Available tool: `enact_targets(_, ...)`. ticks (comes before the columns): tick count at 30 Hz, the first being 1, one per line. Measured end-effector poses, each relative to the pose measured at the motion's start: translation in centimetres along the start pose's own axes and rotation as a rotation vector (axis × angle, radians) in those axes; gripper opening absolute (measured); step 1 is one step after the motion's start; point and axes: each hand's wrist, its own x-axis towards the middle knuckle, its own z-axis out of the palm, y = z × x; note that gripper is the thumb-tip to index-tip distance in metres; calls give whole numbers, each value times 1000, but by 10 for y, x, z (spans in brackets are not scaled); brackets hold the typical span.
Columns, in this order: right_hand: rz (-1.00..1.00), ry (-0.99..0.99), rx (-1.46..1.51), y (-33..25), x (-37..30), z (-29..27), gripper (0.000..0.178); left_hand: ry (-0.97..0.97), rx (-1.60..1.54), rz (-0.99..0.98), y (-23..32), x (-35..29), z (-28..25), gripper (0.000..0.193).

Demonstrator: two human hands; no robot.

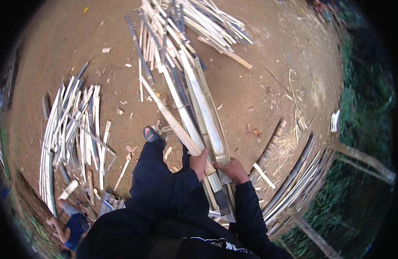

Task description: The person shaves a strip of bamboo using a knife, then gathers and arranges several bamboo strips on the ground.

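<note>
The long bamboo strips show matt, fibrous split faces. Left of these strips, the trousers are matt cloth; farther left, a bamboo pile looks dry and woody; around the strips, the earthen ground looks dull and gritty.

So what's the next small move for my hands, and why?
I'd probably turn the left hand so its strip swings rightward at the far end: that end angles off to the left, while the other strips by the right hand run closer together.
</note>
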Motion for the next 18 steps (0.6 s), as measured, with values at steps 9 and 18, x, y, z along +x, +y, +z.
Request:
enact_targets(9, 85, 133, 364, 131, -36, -132, 75, -96, 283, 50, -55, -41, 179, 54)
enact_targets(18, 194, 326, 784, 223, -39, -249, 68, -272, 643, 17, -88, -46, 369, 54)
